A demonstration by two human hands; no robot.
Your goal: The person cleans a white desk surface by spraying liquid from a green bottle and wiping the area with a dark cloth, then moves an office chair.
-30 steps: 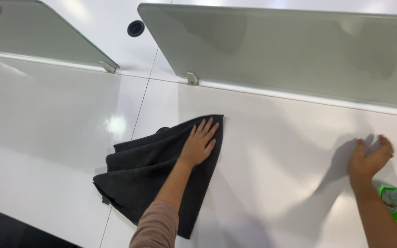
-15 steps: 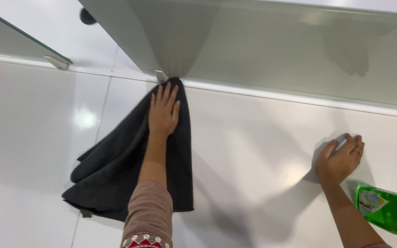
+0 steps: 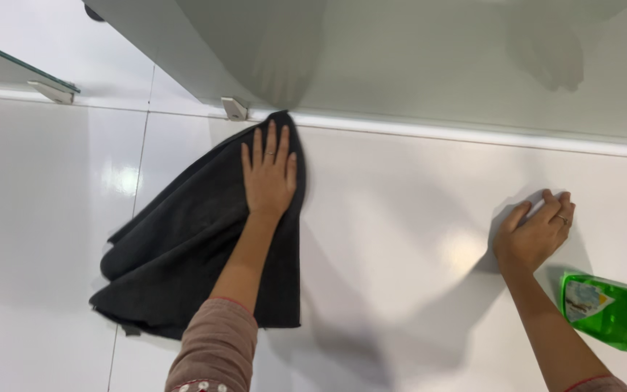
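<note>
My left hand (image 3: 268,178) lies flat with fingers spread on a dark grey cloth (image 3: 183,254), pressing it against a glossy white tiled wall (image 3: 415,210). The cloth's top corner touches the edge just under a frosted glass shelf (image 3: 437,58); the rest hangs down to the left in folds. My right hand (image 3: 535,236) rests on the wall far to the right, fingers loosely bent, holding nothing. A green plastic spray bottle (image 3: 611,312) shows beside my right forearm at the lower right; what supports it is hidden.
A metal bracket (image 3: 235,109) holds the glass shelf just left of the cloth's top. A second glass shelf (image 3: 23,69) with its own bracket juts out at the upper left. A vertical tile joint runs down behind the cloth.
My left hand has slid the cloth upward along the wall until its top reaches the shelf's edge. My right hand has stayed on the wall, its fingers more bent.
</note>
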